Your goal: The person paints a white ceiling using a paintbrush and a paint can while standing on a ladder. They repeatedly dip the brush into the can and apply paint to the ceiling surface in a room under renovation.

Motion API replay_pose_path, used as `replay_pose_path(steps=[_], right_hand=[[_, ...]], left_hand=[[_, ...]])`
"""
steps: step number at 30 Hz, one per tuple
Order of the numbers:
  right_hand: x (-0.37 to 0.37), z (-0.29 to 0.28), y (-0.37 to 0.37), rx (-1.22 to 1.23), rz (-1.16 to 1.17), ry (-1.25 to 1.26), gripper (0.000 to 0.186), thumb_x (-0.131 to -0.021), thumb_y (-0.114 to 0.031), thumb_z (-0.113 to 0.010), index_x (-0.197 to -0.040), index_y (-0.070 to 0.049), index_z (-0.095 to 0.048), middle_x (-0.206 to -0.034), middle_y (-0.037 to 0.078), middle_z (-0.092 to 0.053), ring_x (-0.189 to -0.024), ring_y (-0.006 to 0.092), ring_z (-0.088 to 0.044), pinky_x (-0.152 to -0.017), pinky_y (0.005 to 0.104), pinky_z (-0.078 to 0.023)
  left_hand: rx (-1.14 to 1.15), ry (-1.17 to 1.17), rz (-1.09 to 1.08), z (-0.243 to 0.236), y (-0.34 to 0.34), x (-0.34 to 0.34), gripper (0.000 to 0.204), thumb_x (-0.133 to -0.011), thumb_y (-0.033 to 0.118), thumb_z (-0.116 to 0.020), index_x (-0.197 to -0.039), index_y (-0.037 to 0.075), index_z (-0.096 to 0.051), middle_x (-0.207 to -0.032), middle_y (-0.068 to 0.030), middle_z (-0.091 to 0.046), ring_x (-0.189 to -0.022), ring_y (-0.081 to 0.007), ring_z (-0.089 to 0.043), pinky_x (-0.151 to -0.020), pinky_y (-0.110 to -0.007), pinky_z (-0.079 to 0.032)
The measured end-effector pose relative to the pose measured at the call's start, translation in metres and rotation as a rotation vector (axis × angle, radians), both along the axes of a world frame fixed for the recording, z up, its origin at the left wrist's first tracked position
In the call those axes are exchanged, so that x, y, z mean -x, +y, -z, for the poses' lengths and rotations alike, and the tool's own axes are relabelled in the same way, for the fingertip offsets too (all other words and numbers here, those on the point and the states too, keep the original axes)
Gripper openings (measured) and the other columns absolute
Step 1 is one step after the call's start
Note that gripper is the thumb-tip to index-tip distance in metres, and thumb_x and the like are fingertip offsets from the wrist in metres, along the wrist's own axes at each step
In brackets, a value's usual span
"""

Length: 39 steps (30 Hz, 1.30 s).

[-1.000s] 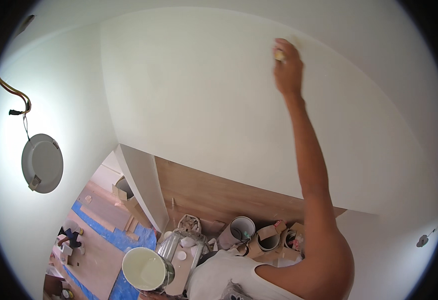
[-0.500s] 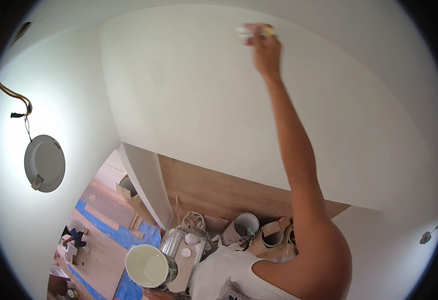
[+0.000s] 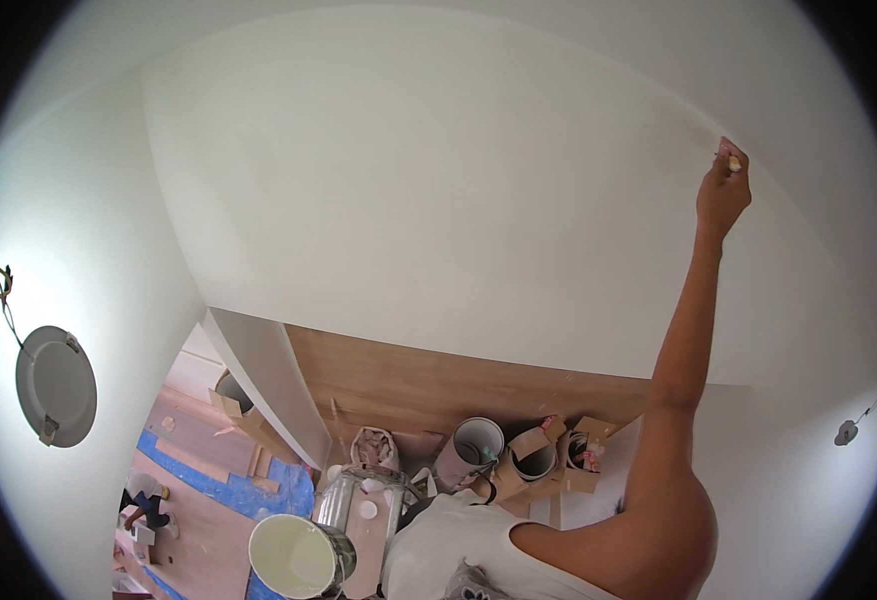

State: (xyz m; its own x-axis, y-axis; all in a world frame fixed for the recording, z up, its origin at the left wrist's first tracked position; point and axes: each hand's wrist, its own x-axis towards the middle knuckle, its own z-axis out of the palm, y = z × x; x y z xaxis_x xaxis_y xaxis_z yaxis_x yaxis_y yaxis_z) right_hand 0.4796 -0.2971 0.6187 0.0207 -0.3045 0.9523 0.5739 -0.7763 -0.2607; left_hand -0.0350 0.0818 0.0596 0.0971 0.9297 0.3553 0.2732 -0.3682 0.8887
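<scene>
My right arm reaches up to the far right of the pale wall [image 3: 439,200]. At the edge where that wall meets the adjoining white surface, my right hand [image 3: 724,198] is closed around a paintbrush [image 3: 735,163]. Only a pale yellowish bit of the brush shows; its bristles are hidden by the fingers. A paint bucket [image 3: 343,560], tilted so its pale inside faces up, is at the lower left of my body. My left hand is out of sight below it.
A round lamp [image 3: 56,387] dangles by wires at the left; a smaller fitting [image 3: 846,432] hangs at the right. Below are a ladder top [image 3: 369,500], several buckets [image 3: 471,452], a cardboard box [image 3: 589,455] and blue floor sheeting [image 3: 284,490]. Another person [image 3: 149,500] bends down at lower left.
My right hand has swept the brush rightward and lower along the wall's upper edge. My view has shifted slightly, and my left hand, earlier under the bucket, has left the picture.
</scene>
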Motion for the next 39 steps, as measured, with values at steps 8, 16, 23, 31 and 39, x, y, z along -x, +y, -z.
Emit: replay_pose_path(steps=[8,16,23,31,39], right_hand=[[-0.007,0.004,0.149,0.140,-0.383,0.019,0.024,-0.104,-0.025,-0.055,-0.111,-0.004,-0.067,-0.088,0.008,-0.074,-0.067,0.0154,-0.068,-0.065,0.0287,-0.053],[-0.024,0.002,0.086,-0.029,-0.805,-0.024,0.040,-0.104,-0.037,-0.056,-0.110,0.001,-0.062,-0.113,0.010,-0.073,-0.076,0.0102,-0.066,-0.075,0.0265,-0.059],[-0.003,0.008,-0.013,-0.127,-0.170,-0.105,0.023,-0.104,-0.023,-0.054,-0.105,-0.005,-0.067,-0.101,0.004,-0.074,-0.076,0.0124,-0.064,-0.073,0.0276,-0.053],[-0.033,0.002,0.152,0.097,-0.343,-0.197,0.015,-0.101,-0.018,-0.059,-0.101,-0.005,-0.067,-0.094,0.009,-0.074,-0.080,0.0235,-0.071,-0.072,0.0344,-0.055],[0.061,0.020,0.363,0.108,-1.090,0.004,0.024,-0.102,-0.025,-0.057,-0.099,-0.004,-0.067,-0.083,0.005,-0.071,-0.067,0.0144,-0.064,-0.066,0.0300,-0.052]], left_hand=[[0.009,0.003,0.020,-0.001,0.003,0.002,0.060,-0.106,0.043,-0.040,-0.133,-0.010,-0.050,-0.128,-0.0268,-0.057,-0.118,-0.0405,-0.054,-0.102,-0.048,-0.041],[0.008,0.013,0.019,0.002,0.005,0.006,0.057,-0.107,0.040,-0.039,-0.134,-0.009,-0.049,-0.131,-0.0278,-0.055,-0.121,-0.0413,-0.052,-0.105,-0.049,-0.039],[0.040,0.022,-0.010,0.002,0.004,0.003,0.055,-0.107,0.037,-0.038,-0.135,-0.009,-0.048,-0.133,-0.0286,-0.053,-0.123,-0.0420,-0.050,-0.106,-0.049,-0.037],[0.062,0.029,-0.039,0.010,-0.003,0.010,0.053,-0.108,0.034,-0.038,-0.136,-0.009,-0.047,-0.136,-0.0296,-0.050,-0.127,-0.0428,-0.048,-0.109,-0.049,-0.035],[0.206,0.045,-0.199,0.024,-0.021,0.053,0.050,-0.109,0.032,-0.037,-0.137,-0.009,-0.045,-0.139,-0.0305,-0.048,-0.130,-0.0436,-0.046,-0.111,-0.049,-0.033]])
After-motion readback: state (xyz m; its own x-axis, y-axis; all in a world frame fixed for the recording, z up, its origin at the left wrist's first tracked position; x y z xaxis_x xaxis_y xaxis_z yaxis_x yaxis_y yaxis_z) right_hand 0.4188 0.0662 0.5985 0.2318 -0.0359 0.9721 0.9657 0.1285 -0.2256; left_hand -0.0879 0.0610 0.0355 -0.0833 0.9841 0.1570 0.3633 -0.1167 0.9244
